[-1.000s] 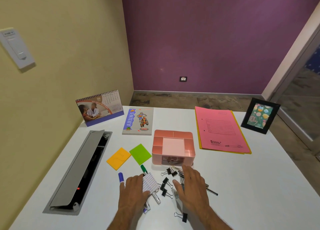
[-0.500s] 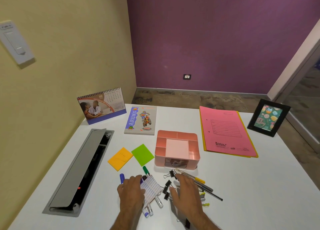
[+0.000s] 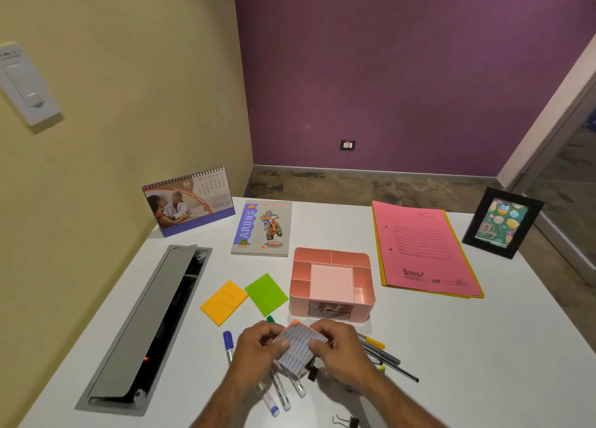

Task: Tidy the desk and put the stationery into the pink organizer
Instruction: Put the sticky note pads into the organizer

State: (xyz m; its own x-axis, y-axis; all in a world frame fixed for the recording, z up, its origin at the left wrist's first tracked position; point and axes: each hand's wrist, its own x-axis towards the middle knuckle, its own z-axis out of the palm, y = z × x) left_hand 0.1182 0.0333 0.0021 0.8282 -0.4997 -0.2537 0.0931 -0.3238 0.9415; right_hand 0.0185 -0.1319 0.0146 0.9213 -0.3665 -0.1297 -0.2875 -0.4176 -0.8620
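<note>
Left hand (image 3: 258,343) and right hand (image 3: 342,347) are both gripping one small lined pad (image 3: 298,347), fingers curled round its opposite edges, holding it tilted above the worktop (image 3: 451,347) just in front of the organizer (image 3: 332,284). Markers (image 3: 280,392) are lying under and beside the left wrist, one with a blue cap (image 3: 227,339) pointing away. Pens (image 3: 387,358) are lying fanned out to the right of the right hand, touching one another. Black clips are sitting beneath the pad (image 3: 312,373) and at the near edge (image 3: 346,422). The organizer is standing upright with its compartments showing no contents; what is in its front drawer cannot be made out. Orange note (image 3: 224,302) and green note (image 3: 266,293) are lying just left of it, corners touching. Farther back are sitting a notebook (image 3: 262,227), calendar (image 3: 188,202), pink folder (image 3: 422,250) and picture frame (image 3: 503,223). A grey cable hatch (image 3: 145,324) is lying open at the left.
</note>
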